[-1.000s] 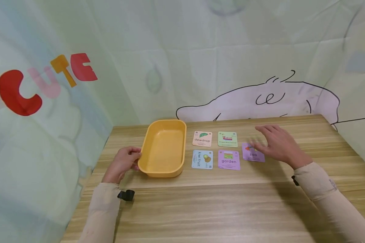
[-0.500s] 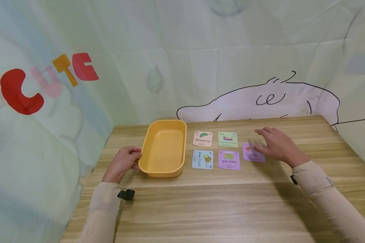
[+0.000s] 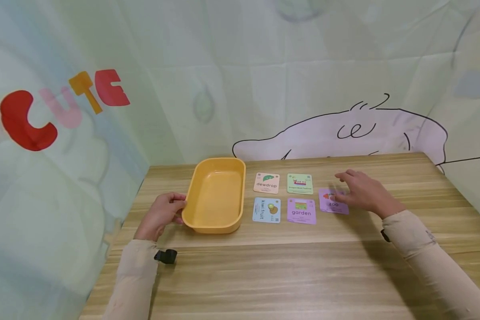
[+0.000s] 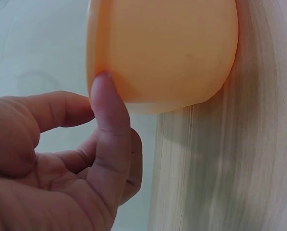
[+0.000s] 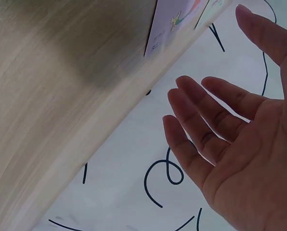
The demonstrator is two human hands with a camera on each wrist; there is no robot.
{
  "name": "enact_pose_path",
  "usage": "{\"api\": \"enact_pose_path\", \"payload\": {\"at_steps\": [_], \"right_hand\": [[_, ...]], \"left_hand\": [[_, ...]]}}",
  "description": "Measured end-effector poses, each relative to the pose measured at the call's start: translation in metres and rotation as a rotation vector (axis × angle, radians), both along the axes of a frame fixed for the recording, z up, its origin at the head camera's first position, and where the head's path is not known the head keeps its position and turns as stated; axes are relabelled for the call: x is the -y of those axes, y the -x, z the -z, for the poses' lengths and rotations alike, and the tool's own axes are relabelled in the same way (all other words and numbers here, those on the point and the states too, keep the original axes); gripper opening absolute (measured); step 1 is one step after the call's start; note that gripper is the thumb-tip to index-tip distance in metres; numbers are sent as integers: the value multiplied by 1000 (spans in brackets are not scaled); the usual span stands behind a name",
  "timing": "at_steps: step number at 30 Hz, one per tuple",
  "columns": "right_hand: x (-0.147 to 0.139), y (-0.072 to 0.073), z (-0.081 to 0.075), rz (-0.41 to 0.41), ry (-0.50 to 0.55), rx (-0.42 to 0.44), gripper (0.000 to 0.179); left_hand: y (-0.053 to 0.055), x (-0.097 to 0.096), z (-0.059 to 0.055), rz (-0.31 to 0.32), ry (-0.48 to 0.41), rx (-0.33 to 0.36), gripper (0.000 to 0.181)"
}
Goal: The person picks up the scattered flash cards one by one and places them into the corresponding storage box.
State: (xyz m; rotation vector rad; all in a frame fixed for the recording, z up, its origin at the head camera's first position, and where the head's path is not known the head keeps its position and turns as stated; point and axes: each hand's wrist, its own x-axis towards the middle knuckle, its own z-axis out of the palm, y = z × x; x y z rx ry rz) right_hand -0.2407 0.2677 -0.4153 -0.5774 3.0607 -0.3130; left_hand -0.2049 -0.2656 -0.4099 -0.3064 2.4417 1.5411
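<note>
My left hand (image 3: 162,215) pinches the left side of a yellow plastic tray (image 3: 213,230); in the left wrist view the thumb (image 4: 110,110) lies against its wall. The tray has nothing in it. My right hand (image 3: 362,191) is over the purple "zoo" card (image 3: 338,208), covering part of it, its fingers spread and holding nothing. To the left of that card lie the purple "garden" card (image 3: 301,214), the green Dragon Boat Festival card (image 3: 300,189), the pink "dewdrop" card (image 3: 266,186) and the blue "kiwi fruit" card (image 3: 262,215).
All this is on a wood-grain table (image 3: 272,275). A printed curtain (image 3: 208,66) rises behind the table's back edge and along its left side. A black device (image 3: 166,257) is strapped at the left wrist.
The right hand has lowered slightly over the "zoo" card, its fingers drawing a little closer. The left hand, the tray and the cards stay put.
</note>
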Motion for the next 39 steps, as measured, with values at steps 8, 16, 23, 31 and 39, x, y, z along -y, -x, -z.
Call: {"api": "enact_pose_path", "payload": {"at_steps": [8,16,23,31,39], "right_hand": [[-2,3,6,-17,-12,-9,72],[-3,5,10,-23,-13,18,73],[-3,7,13,-34,-18,34,80],[-5,10,18,-15,-12,52,76],[-6,11,18,-19,14,61,64]], "left_hand": [[0,0,0,2,0,2,36],[0,1,0,4,1,5,35],[0,1,-1,4,-2,3,34],[0,1,-1,0,0,11,34],[0,0,-2,2,-3,15,34]]}}
